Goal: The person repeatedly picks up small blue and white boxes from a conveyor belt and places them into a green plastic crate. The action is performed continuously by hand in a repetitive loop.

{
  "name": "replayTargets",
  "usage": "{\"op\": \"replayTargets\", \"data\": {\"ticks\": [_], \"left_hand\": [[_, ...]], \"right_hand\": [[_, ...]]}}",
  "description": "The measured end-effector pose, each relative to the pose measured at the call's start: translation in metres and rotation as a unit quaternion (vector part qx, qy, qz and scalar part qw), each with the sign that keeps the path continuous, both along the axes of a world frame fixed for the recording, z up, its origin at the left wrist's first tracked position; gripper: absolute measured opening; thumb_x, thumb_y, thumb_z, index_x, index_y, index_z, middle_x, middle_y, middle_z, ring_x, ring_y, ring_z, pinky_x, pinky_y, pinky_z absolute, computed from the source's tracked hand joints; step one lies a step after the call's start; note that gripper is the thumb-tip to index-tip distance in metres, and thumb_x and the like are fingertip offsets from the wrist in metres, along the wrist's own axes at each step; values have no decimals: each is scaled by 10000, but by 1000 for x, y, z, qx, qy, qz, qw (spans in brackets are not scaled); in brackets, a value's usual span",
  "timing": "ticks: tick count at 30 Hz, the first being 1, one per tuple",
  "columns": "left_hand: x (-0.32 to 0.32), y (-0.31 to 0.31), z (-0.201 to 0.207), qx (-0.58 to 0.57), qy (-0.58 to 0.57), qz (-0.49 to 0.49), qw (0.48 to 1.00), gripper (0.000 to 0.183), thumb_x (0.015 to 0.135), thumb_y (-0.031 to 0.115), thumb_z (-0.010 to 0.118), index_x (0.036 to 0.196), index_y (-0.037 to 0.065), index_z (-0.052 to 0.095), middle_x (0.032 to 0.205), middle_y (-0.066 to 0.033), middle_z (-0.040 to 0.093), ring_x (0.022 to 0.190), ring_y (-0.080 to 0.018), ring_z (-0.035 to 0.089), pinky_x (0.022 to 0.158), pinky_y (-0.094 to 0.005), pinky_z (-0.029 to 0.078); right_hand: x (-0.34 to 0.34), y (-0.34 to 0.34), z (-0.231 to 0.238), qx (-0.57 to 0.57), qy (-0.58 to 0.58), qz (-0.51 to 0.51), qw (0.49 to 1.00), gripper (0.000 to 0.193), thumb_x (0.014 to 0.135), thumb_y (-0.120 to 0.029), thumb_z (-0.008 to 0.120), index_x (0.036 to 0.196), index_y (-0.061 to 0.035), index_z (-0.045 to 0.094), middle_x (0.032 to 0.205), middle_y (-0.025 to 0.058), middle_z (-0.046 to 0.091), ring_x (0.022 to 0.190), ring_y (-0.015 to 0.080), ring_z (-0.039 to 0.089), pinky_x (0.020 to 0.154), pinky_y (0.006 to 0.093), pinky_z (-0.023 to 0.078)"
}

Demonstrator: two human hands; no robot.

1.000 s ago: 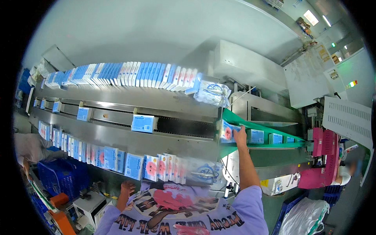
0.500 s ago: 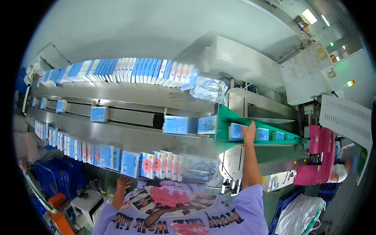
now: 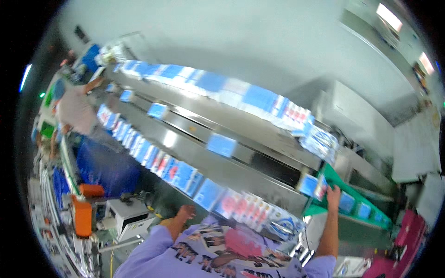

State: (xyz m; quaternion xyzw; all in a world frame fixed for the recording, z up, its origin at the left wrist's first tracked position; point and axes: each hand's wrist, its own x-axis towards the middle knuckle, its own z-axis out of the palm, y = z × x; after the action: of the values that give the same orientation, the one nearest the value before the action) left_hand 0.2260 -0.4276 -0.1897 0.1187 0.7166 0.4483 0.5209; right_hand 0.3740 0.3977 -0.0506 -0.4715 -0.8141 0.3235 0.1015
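My right hand (image 3: 333, 195) is at the mouth of the green guide chute (image 3: 330, 172). Its fingers are closed on the edge of a tilted pack (image 3: 321, 188) with white and pink showing; motion blurs the grip. Just left of it, a blue-and-white pack (image 3: 307, 184) lies on the conveyor. Further packs, such as a blue pack (image 3: 346, 203), lie inside the chute to the right. My left hand (image 3: 187, 213) hangs below the near row of upright packs (image 3: 207, 194), fingers apart, with nothing seen in it.
Another row of upright packs (image 3: 259, 98) lines the conveyor's far side, ending at a clear plastic bag (image 3: 320, 142). Spaced packs such as a blue pack (image 3: 221, 145) lie along the belt. A co-worker (image 3: 76, 109) stands at the far left. A magenta machine (image 3: 412, 231) is at right.
The view has swung left and tilted. My right hand has moved from a pack inside the chute to its mouth, at a tilted pack. The left hand stays low beside the near row.
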Motion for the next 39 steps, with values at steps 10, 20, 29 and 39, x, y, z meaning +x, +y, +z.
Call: {"op": "replayTargets", "data": {"ticks": [10,20,29,39], "left_hand": [[21,27,-1,-192,300,-409,840,185,857,314,574,993,220,657,1081,-4,611,1134,-234,550,926,-443,475],[-9,38,7,-269,377,-529,711,158,824,254,584,917,192,696,1054,-36,652,1023,-264,608,826,-447,520],[4,0,-1,115,-299,196,927,447,932,322,496,1330,119,505,1351,-105,531,1281,-353,459,1047,-516,383],[-7,11,19,-137,17,-149,979,500,886,475,403,1293,203,505,1430,-102,428,1353,-343,356,1038,-512,343]], "right_hand": [[21,2,14,-39,-103,-7,994,679,835,-113,629,1426,44,334,1406,263,453,1288,406,454,1078,406,346],[72,71,-68,275,-141,125,943,493,961,-319,466,1253,73,527,1297,274,492,1223,420,429,1061,498,290],[-27,-22,43,35,49,52,997,400,935,-219,555,1252,25,537,1178,204,613,1058,313,593,932,394,450],[-4,-11,24,-24,-28,-43,998,560,861,-253,657,1325,-6,462,1072,276,648,1017,408,631,859,453,490]]}}
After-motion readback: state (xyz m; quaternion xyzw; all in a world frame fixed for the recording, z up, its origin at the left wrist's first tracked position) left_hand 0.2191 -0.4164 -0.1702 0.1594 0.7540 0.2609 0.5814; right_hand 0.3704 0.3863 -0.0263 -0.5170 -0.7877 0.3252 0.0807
